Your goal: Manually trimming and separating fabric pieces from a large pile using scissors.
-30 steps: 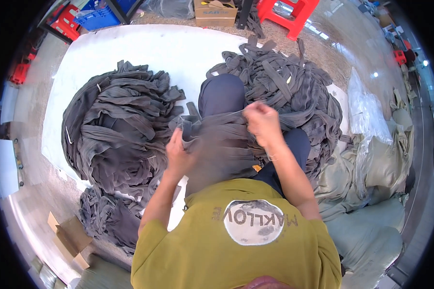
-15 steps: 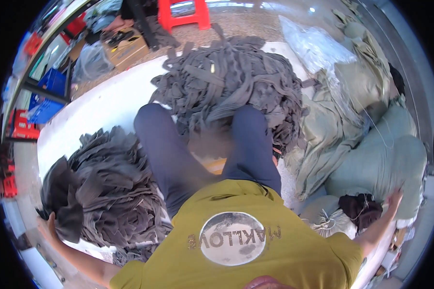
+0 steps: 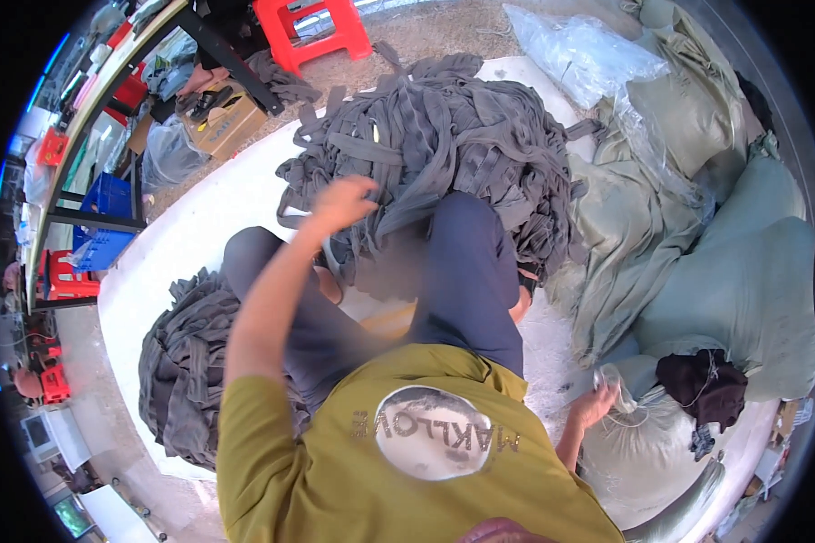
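Note:
My left hand (image 3: 342,204) is raised over the near left side of a large heap of dark grey fabric strips (image 3: 466,136), its fingers apart and nothing seen in them. Down at my right side, my right hand (image 3: 594,404) is closed around the gathered whitish neck (image 3: 614,387) of a pale sack (image 3: 638,452). A second heap of dark grey fabric pieces (image 3: 186,371) lies by my left leg, partly hidden behind my left arm.
Grey-green sacks (image 3: 724,299) and crumpled sacking (image 3: 625,226) line the right side, with clear plastic (image 3: 589,59) beyond. Dark cloth (image 3: 702,385) rests on the pale sack. Far left stand a table (image 3: 109,63), blue crate (image 3: 109,217), cardboard box (image 3: 226,122) and red stool (image 3: 312,32).
My left hand has left the dark fabric at the far left and swung across to the large heap. My right hand has come inward from the grey-green sack to the pale sack's neck.

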Motion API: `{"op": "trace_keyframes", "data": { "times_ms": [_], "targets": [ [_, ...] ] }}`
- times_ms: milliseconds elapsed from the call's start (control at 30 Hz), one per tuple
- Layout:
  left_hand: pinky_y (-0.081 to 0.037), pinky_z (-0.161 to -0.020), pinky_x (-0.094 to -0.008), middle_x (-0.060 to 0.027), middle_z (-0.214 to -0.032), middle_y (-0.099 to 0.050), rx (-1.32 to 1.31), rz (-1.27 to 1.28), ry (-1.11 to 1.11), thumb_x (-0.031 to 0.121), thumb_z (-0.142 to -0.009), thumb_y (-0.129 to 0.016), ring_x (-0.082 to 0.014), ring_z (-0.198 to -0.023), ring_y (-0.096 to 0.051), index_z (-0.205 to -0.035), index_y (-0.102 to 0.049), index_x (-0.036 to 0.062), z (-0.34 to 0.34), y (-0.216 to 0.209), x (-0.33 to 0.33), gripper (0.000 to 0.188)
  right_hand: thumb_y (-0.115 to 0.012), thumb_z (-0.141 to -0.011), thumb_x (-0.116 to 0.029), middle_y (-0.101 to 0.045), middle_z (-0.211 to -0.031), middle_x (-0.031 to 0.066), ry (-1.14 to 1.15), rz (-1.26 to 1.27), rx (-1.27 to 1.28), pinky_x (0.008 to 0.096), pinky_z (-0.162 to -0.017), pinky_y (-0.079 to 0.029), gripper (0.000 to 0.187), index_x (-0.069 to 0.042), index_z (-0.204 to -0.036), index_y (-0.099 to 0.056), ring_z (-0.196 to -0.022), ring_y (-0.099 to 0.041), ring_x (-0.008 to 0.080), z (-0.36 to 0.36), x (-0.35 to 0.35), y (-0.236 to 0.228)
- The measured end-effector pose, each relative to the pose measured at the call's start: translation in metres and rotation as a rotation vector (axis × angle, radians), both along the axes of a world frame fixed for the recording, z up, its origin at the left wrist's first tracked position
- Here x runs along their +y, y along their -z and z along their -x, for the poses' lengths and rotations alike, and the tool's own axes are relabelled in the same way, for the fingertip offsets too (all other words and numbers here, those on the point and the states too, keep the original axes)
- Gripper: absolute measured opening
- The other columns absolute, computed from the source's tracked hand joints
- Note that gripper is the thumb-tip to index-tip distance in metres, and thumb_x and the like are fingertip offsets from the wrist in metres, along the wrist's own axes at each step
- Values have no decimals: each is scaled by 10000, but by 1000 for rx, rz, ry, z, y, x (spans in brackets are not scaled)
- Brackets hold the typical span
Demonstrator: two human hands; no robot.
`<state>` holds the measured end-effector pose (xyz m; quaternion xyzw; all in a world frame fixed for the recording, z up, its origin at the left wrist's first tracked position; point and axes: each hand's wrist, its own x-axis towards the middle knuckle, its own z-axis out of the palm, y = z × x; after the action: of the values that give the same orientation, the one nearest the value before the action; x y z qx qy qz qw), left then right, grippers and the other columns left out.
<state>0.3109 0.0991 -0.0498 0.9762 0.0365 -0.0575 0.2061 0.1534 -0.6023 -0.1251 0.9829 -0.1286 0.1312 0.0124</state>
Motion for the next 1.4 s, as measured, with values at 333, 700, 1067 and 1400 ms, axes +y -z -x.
{"op": "trace_keyframes", "data": {
  "times_ms": [333, 700, 1067, 1400],
  "targets": [
    [-478, -841, -467, -136, -1073, -572, -380, 78, -67, 173, -765, -745, -367, -1032, -549, -1045, -643, 58, -54, 113, -167, 319, -538, -902, -15, -650, -1082, 207, -302, -489, 17, 388, -856, -518, 229, 34, -1105, -632, -940, -644, 361, -177, 100, -66],
    [-497, -542, -319, 9, -771, -578, 367, 1934, -1447, 302, -831, -792, -143, -598, -535, -911, -603, 143, -164, 195, -159, 260, -513, -998, -71, -667, -927, 28, -347, -1201, -330, 219, -709, -435, 180, 4, -1097, -643, -755, -541, 75, -278, 278, -110],
    [-430, -603, -319, -1, -810, -532, -279, 1405, -1060, 101, -880, -665, -149, -639, -484, -905, -566, 147, -175, 172, -172, 112, -540, -958, -35, -690, -824, 98, -330, -1004, -413, 306, -745, -519, 147, 14, -1045, -648, -772, -662, 167, -268, 268, -113],
    [-458, -644, -262, -6, -786, -520, -539, 681, -5, 74, -974, -562, -94, -683, -558, -915, -491, 47, -18, -173, -95, 96, -642, -866, -44, -556, -832, 61, -938, -1102, -453, 294, -677, -447, 282, -64, -1145, -678, -752, -557, 169, -270, 365, -211]
  ]
}}
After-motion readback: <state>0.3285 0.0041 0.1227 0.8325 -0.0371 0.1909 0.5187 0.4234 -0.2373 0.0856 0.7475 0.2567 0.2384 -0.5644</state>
